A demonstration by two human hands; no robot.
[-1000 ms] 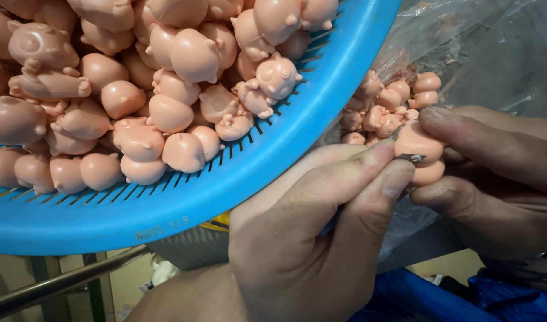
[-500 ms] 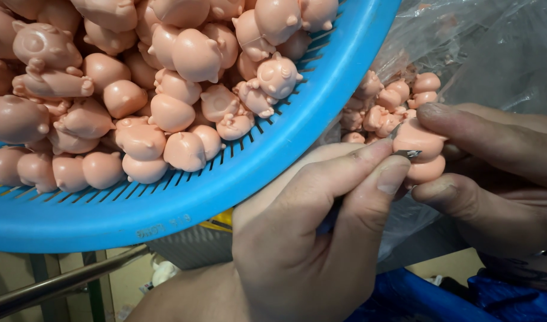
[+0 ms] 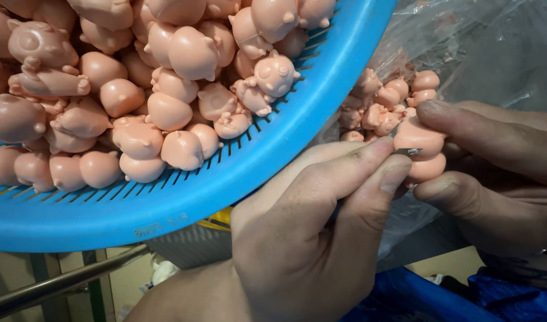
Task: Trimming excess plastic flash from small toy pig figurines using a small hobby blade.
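My right hand pinches a small pink rubber animal figure between thumb and fingers, beside a blue basket. My left hand grips a thin metal blade. Its tip rests against the side of that figure, and its handle is hidden inside my fist. A second pink piece shows just beneath the held figure, against my right thumb.
A big blue slotted plastic basket heaped with several pink figures fills the upper left. Behind my hands a clear plastic bag holds more pink figures. A metal bar runs at lower left, and blue cloth lies at lower right.
Almost nothing differs. Both hands stay together on the figure, with the blade tip shifting only slightly against it.
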